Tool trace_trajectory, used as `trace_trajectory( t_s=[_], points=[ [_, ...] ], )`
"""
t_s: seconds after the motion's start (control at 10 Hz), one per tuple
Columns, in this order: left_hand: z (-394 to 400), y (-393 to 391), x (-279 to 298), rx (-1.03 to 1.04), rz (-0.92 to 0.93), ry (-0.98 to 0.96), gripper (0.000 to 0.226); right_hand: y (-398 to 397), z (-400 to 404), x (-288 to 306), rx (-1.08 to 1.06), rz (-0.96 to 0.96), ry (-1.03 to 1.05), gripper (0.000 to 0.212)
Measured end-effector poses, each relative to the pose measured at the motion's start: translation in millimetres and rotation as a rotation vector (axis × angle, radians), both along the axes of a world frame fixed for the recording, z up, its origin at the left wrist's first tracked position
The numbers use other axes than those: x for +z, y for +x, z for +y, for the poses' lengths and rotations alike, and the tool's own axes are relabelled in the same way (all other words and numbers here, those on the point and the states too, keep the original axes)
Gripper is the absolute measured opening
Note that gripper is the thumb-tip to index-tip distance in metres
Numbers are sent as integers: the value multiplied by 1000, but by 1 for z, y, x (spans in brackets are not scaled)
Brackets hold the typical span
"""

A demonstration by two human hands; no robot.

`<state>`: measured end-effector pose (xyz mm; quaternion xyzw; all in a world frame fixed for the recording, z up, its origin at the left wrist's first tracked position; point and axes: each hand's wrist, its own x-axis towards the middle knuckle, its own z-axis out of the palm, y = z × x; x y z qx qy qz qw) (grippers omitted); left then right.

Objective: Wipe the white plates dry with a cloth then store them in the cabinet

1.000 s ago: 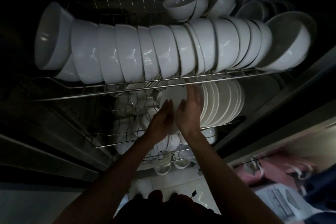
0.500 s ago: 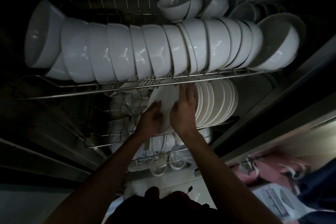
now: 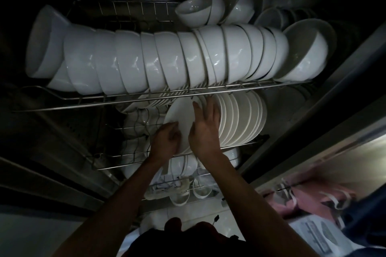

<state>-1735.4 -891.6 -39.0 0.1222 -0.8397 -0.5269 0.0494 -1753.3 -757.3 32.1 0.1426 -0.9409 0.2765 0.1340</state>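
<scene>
Both hands reach up: left (image 3: 167, 140) curled, right (image 3: 205, 127) fingers straight.

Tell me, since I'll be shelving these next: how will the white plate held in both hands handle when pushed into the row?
The plate looks rigid and glazed, so probably slippery and chip-prone against the upright plates. Standing on edge in the wire rack, it may roll or tip once the left hand and right hand release.

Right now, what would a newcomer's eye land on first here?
A long row of white bowls on edge fills the upper wire rack. Below it, both hands, left hand and right hand, hold a white plate beside the standing row of plates.
</scene>
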Motion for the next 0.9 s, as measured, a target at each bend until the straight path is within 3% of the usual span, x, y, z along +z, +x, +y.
trace_trajectory(
  t_s=[0.3, 0.5, 0.7, 0.9],
  points=[
    [4, 7, -10, -36, 5, 23, 53, 4, 13, 0, 94, 32, 37, 60],
    [6, 23, -2, -59, 1, -45, 37, 3, 24, 1, 140, 54, 101, 60],
    [5, 57, 6, -48, -18, -231, 26, 22, 24, 1, 288, -9, 77, 56],
    [-14, 96, 32, 62, 73, -493, 40, 34, 21, 4, 432, 89, 76, 49]
  ],
)
